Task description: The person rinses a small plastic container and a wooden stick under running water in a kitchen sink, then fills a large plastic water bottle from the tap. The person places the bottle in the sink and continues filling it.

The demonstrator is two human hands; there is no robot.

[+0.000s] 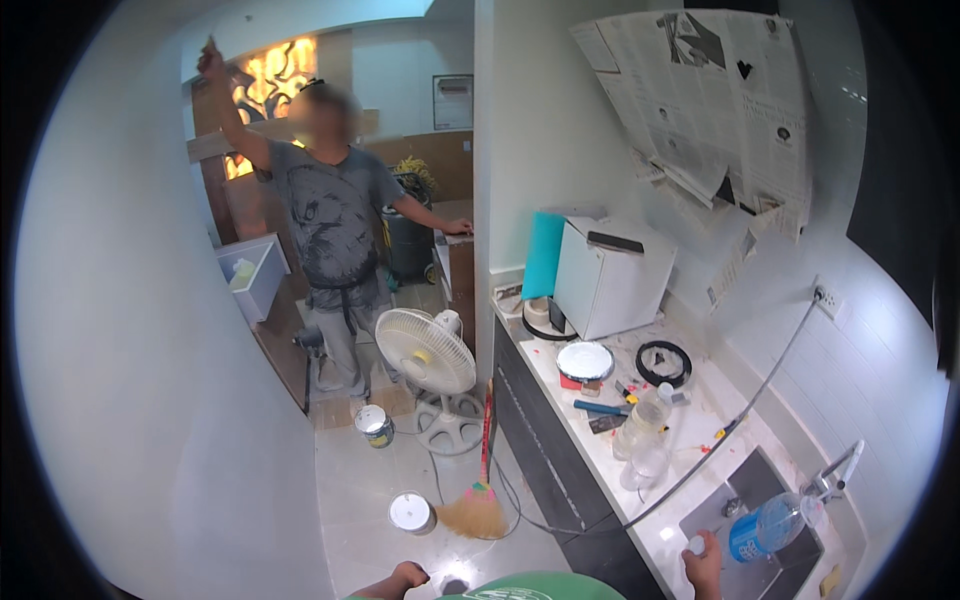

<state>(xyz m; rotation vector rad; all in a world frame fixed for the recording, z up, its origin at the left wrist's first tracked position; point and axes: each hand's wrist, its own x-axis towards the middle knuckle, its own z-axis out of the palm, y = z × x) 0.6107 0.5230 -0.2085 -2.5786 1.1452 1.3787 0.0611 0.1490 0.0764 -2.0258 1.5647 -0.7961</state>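
My right hand is closed at the near edge of the sink, with a small round white cap at its fingertips. Beside it, a large clear plastic bottle with a blue label leans across the basin, its neck towards the tap. My left hand is at the lower edge, in front of my green shirt. Its fingers are curled by a white thing, mostly cut off, that I cannot make out.
Clear bottles, a paint tub, tools and a white box crowd the counter. A cable hangs from the socket across it. On the floor stand a fan, a broom and paint cans. Another person stands beyond, one arm raised.
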